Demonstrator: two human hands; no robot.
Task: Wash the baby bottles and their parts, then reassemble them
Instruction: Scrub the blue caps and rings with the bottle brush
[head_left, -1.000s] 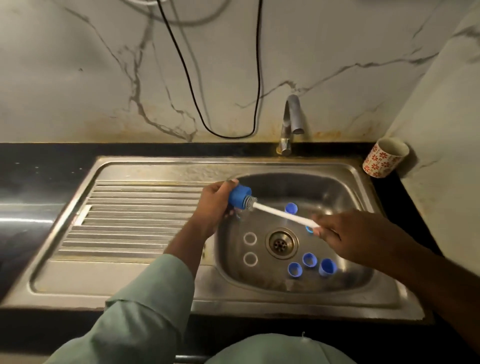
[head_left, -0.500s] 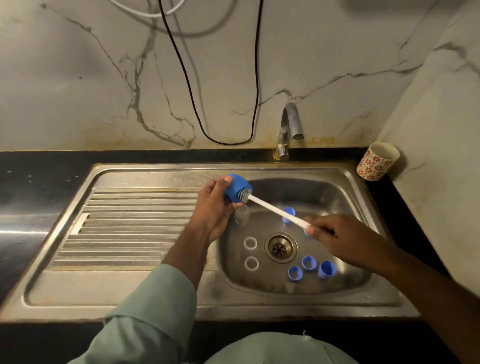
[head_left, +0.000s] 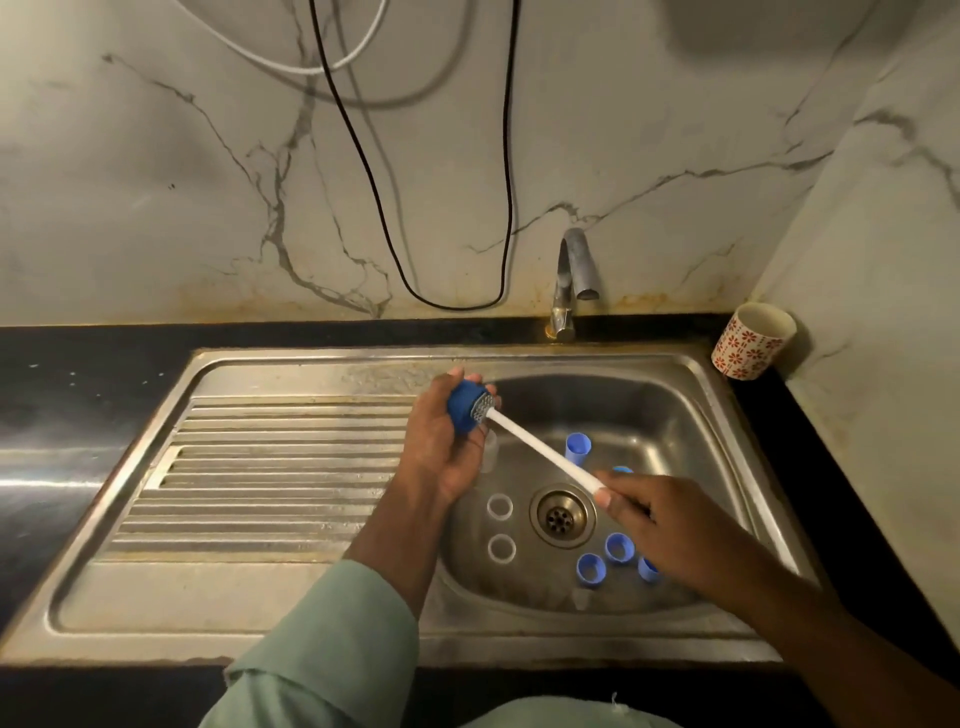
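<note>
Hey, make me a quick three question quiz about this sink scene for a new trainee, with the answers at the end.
1. True or false: water is running from the tap.
2. What does the left hand hold: A a blue bottle part, B the patterned cup, C a white ring?
3. Fill in: the right hand grips the white handle of the ____.

Key: 1 false. 2 A. 3 brush.
</note>
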